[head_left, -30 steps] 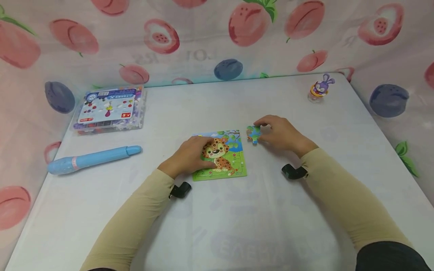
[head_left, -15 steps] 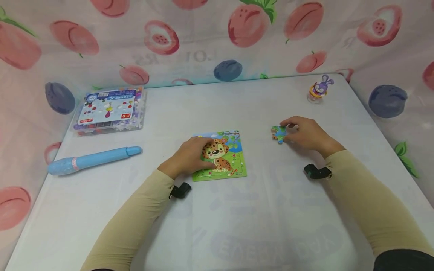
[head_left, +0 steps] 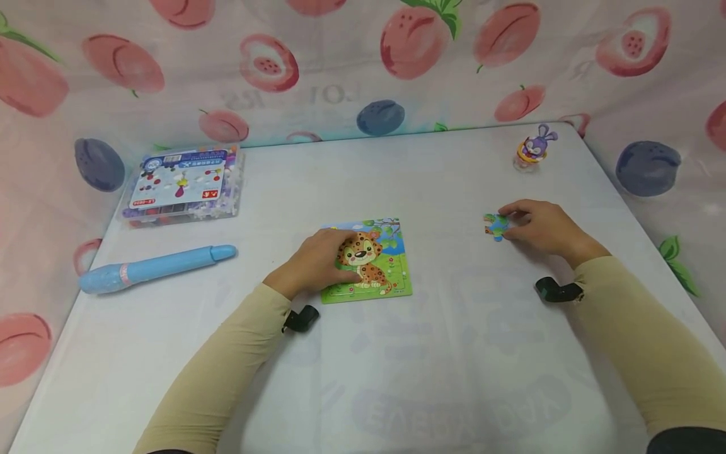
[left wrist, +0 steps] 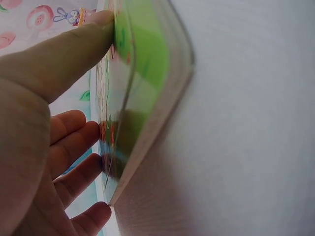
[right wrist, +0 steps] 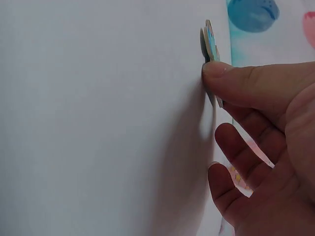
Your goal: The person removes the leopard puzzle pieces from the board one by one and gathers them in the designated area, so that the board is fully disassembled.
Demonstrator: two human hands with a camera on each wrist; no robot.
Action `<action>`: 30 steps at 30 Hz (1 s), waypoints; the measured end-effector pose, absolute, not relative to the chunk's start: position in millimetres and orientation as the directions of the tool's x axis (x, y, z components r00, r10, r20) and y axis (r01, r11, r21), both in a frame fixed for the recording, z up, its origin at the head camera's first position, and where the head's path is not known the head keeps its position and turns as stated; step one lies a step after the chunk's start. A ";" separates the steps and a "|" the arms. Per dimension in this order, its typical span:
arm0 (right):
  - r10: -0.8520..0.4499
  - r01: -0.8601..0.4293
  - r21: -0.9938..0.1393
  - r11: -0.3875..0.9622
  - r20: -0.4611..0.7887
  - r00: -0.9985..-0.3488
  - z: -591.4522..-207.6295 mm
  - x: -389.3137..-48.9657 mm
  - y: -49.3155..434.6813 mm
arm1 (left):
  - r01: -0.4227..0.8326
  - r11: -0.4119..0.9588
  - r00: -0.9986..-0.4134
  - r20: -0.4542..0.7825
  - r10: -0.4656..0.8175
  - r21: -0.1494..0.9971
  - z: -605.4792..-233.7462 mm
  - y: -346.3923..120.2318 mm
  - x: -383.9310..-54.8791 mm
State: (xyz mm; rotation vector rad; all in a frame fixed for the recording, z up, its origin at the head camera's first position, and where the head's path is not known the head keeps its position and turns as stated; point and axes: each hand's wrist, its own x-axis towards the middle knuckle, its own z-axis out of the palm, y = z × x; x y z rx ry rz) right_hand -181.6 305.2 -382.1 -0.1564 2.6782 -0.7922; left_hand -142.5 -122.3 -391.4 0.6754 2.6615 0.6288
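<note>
A square jigsaw puzzle with a cartoon leopard lies flat on the white table. My left hand rests on its left part, thumb and fingertips spread and touching the surface. In the left wrist view, the puzzle's edge is seen from the side, with the thumb pressing on top. Off to the right, my right hand pinches a blue and green jigsaw piece between thumb and fingers. The right wrist view has that piece just above the tabletop or touching it; I cannot tell which.
At the back left is a clear plastic case with a printed label. A light blue pen-shaped tool lies in front of it. Near the back right corner stands a small purple rabbit figure. Fruit-printed cloth hangs behind the table.
My right hand has moved right, away from the puzzle, carrying the jigsaw piece. The left hand stays in the same place on the puzzle.
</note>
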 end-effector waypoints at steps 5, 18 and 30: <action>-0.202 -0.011 -0.532 0.847 -0.303 -0.931 -382.3 -182.2 316.2 | 0.366 0.793 -0.835 -0.204 0.510 0.487 -392.1 -122.4 -143.0; -0.177 0.019 -0.517 0.856 -0.328 -0.928 -382.4 -183.3 327.7 | 0.365 0.795 -0.836 -0.204 0.509 0.485 -393.1 -122.0 -143.2; -0.176 0.031 -0.534 0.845 -0.331 -0.927 -384.7 -183.1 327.8 | 0.363 0.792 -0.836 -0.203 0.509 0.491 -393.2 -121.6 -143.0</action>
